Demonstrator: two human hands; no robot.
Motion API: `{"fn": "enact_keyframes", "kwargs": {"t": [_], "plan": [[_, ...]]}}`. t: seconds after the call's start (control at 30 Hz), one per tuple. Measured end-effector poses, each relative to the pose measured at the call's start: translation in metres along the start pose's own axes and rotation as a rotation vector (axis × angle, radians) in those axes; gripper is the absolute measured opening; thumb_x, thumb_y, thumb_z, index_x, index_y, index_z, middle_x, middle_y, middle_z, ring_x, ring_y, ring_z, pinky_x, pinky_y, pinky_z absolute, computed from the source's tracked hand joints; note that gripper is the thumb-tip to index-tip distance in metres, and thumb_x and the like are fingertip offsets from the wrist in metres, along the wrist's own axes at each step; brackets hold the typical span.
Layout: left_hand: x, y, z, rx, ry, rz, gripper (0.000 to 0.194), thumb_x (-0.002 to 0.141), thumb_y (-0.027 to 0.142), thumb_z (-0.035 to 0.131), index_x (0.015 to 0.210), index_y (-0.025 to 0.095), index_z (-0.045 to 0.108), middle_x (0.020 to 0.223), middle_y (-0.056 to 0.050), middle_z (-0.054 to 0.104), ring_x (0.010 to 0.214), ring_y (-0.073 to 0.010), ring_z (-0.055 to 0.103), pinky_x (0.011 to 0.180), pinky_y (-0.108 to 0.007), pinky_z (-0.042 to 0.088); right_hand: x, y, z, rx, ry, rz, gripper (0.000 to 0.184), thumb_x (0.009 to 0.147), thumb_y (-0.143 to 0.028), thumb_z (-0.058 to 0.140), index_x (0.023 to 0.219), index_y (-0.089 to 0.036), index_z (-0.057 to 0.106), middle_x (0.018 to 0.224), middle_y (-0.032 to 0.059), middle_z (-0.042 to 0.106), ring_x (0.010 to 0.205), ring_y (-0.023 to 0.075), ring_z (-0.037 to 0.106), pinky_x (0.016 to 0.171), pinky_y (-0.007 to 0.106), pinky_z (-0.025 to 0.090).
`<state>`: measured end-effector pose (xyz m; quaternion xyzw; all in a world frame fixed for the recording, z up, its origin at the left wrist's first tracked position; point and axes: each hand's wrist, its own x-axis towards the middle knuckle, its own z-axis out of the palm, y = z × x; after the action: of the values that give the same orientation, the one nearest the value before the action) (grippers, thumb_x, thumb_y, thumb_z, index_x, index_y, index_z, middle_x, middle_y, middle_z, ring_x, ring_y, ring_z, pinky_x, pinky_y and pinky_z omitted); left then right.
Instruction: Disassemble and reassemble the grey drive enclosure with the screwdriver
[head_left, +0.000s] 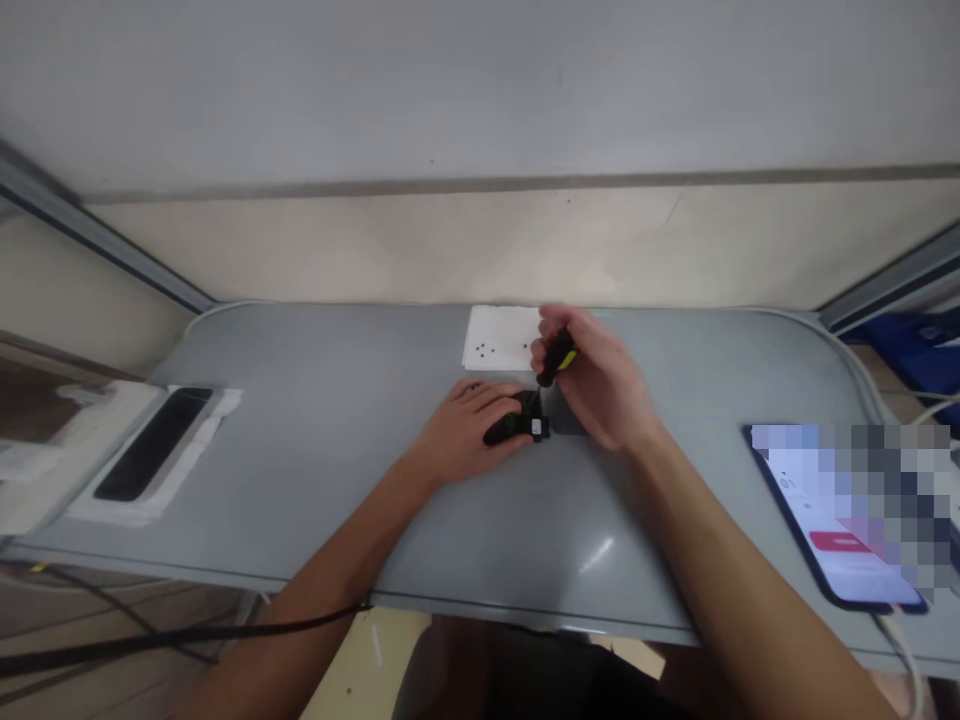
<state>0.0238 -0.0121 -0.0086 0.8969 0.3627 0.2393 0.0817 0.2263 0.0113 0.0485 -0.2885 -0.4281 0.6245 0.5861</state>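
My left hand [469,425] rests on the grey table [337,470], its fingers closed over a small black device [517,428] with a white label at one end. My right hand [600,385] grips a small screwdriver [556,360] with a black and yellow handle, held upright with its tip down at the device. Just behind the hands lies a white sheet of paper [501,338] with a few tiny dark screws on it.
A black phone on white wrapping [154,445] lies at the table's left end. A lit phone [832,525] with a cable sits at the right. A dark cable [180,635] hangs below the front edge. A beige wall stands behind the table.
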Motion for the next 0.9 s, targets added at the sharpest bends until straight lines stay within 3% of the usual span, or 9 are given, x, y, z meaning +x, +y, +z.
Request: {"fn": "enact_keyframes", "kwargs": {"t": [0.07, 0.17, 0.27, 0.37, 0.47, 0.53, 0.7, 0.8, 0.9], "plan": [[0.0, 0.0, -0.001, 0.0, 0.003, 0.005, 0.022, 0.099, 0.044, 0.067, 0.109, 0.024, 0.067, 0.135, -0.005, 0.072, 0.123, -0.022, 0.068, 0.11, -0.042, 0.044, 0.0, 0.003, -0.002, 0.027, -0.007, -0.011, 0.036, 0.082, -0.055, 0.081, 0.085, -0.025, 0.061, 0.097, 0.0013, 0.063, 0.078, 0.0146, 0.063, 0.069, 0.031, 0.051], [0.0, 0.0, -0.001, 0.0, 0.003, 0.002, 0.022, 0.1, 0.043, 0.067, 0.111, 0.024, 0.067, 0.135, -0.005, 0.072, 0.122, -0.0217, 0.069, 0.111, -0.041, 0.044, 0.001, 0.009, -0.003, 0.002, 0.017, -0.059, 0.043, 0.085, -0.054, 0.081, 0.08, -0.025, 0.049, 0.076, -0.0041, 0.056, 0.06, 0.0101, 0.053, 0.058, 0.027, 0.043], [0.0, 0.0, -0.001, 0.006, -0.002, 0.0, 0.022, 0.1, 0.043, 0.066, 0.113, 0.025, 0.068, 0.135, -0.006, 0.072, 0.121, -0.0223, 0.069, 0.111, -0.042, 0.045, 0.003, 0.01, -0.002, -0.032, 0.05, -0.103, 0.045, 0.089, -0.067, 0.069, 0.082, -0.026, 0.051, 0.063, -0.006, 0.042, 0.053, 0.0108, 0.042, 0.053, 0.028, 0.038], [0.0, 0.0, 0.0, 0.011, 0.017, 0.005, 0.023, 0.1, 0.044, 0.066, 0.111, 0.025, 0.069, 0.134, -0.006, 0.073, 0.121, -0.0225, 0.069, 0.11, -0.042, 0.046, 0.004, 0.005, 0.0, 0.019, 0.012, -0.035, 0.048, 0.091, -0.074, 0.059, 0.092, -0.026, 0.063, 0.073, -0.0016, 0.05, 0.062, 0.0133, 0.05, 0.06, 0.03, 0.045], [0.001, 0.0, 0.0, 0.009, 0.03, 0.017, 0.021, 0.099, 0.042, 0.067, 0.11, 0.024, 0.069, 0.133, -0.006, 0.073, 0.12, -0.0222, 0.07, 0.109, -0.042, 0.047, 0.002, 0.002, -0.002, 0.055, -0.007, -0.005, 0.037, 0.086, -0.059, 0.075, 0.085, -0.025, 0.061, 0.086, 0.0, 0.056, 0.078, 0.0142, 0.06, 0.071, 0.03, 0.05], [0.001, 0.0, 0.0, 0.006, 0.034, 0.023, 0.021, 0.099, 0.042, 0.067, 0.11, 0.024, 0.069, 0.133, -0.006, 0.073, 0.12, -0.0219, 0.07, 0.108, -0.042, 0.047, 0.002, 0.002, -0.003, 0.059, 0.012, -0.019, 0.043, 0.08, -0.053, 0.084, 0.079, -0.024, 0.052, 0.086, -0.0015, 0.056, 0.079, 0.0133, 0.062, 0.071, 0.029, 0.05], [0.0, -0.002, 0.001, 0.004, 0.035, 0.023, 0.023, 0.099, 0.044, 0.067, 0.112, 0.025, 0.068, 0.135, -0.005, 0.072, 0.12, -0.0219, 0.07, 0.109, -0.042, 0.046, 0.001, 0.003, -0.002, -0.055, 0.058, -0.038, 0.05, 0.085, -0.065, 0.075, 0.081, -0.026, 0.045, 0.066, -0.0072, 0.041, 0.051, 0.0088, 0.037, 0.05, 0.026, 0.032], [0.0, -0.003, 0.002, 0.004, 0.038, 0.022, 0.023, 0.098, 0.044, 0.068, 0.112, 0.025, 0.068, 0.134, -0.005, 0.073, 0.12, -0.0223, 0.07, 0.108, -0.043, 0.046, 0.002, -0.003, 0.0, 0.023, 0.013, 0.011, 0.045, 0.09, -0.07, 0.063, 0.087, -0.025, 0.059, 0.071, -0.0027, 0.048, 0.059, 0.0119, 0.044, 0.057, 0.029, 0.041], [0.0, -0.003, 0.003, 0.003, 0.044, 0.005, 0.022, 0.098, 0.045, 0.068, 0.109, 0.025, 0.069, 0.134, -0.005, 0.073, 0.119, -0.0229, 0.071, 0.107, -0.043, 0.047, 0.005, -0.006, 0.0, 0.124, -0.031, 0.12, 0.032, 0.09, -0.054, 0.066, 0.083, -0.023, 0.063, 0.08, 0.0011, 0.056, 0.07, 0.0146, 0.054, 0.068, 0.031, 0.048]]}}
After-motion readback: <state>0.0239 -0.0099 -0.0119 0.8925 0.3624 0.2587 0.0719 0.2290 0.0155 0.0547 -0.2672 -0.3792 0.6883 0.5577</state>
